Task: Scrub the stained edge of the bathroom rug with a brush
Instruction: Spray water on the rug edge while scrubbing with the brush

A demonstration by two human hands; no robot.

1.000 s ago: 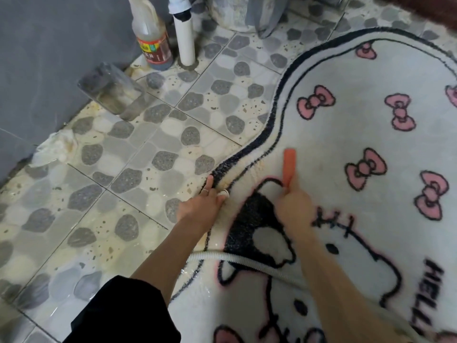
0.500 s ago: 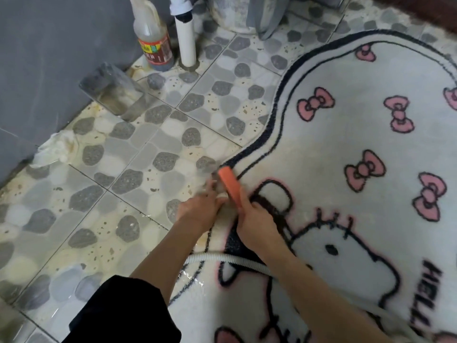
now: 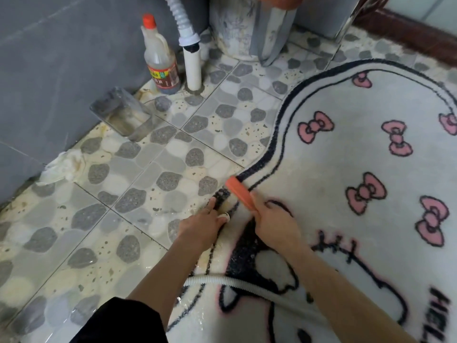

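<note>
Right hand (image 3: 274,226) grips brush (image 3: 241,191) on rug (image 3: 341,154) edge; left hand (image 3: 201,226) presses it, fingers (image 3: 211,203) straight; bottle (image 3: 160,58) nearly empty.

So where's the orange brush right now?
In the head view the orange brush is near the middle, on the black left edge of the rug, gripped by the right hand, beside the left hand.
</note>
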